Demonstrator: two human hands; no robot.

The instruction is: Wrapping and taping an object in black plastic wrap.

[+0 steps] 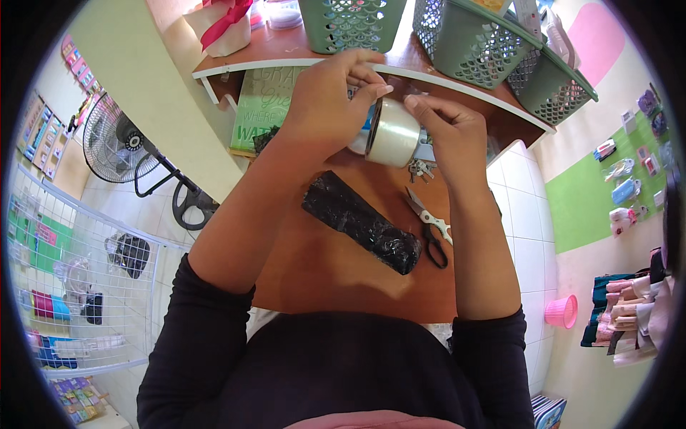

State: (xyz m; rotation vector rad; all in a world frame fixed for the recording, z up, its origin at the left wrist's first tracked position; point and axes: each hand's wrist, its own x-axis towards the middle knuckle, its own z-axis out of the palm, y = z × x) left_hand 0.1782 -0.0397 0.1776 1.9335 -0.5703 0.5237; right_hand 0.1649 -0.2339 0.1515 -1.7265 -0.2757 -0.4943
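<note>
My left hand (335,99) is raised over the back of the brown desk, its thumb and fingers bent close to the upper edge of a wide roll of clear packing tape (395,132). My right hand (453,120) is at the roll's other side, thumb and forefinger pinched near its top. Whether a strip of tape lies between the fingertips cannot be made out. A long parcel wrapped in black plastic (362,222) lies slantwise on the desk below the hands. Beside it, at the right, are scissors (427,217) with black and white handles, slightly spread.
A bunch of keys (422,169) lies by the roll. Green perforated baskets (353,27) stand on the raised shelf (278,62) behind. A green lettered board (262,110) leans under the shelf at left. A black fan (133,141) stands left, a pink bin (561,311) on the floor right.
</note>
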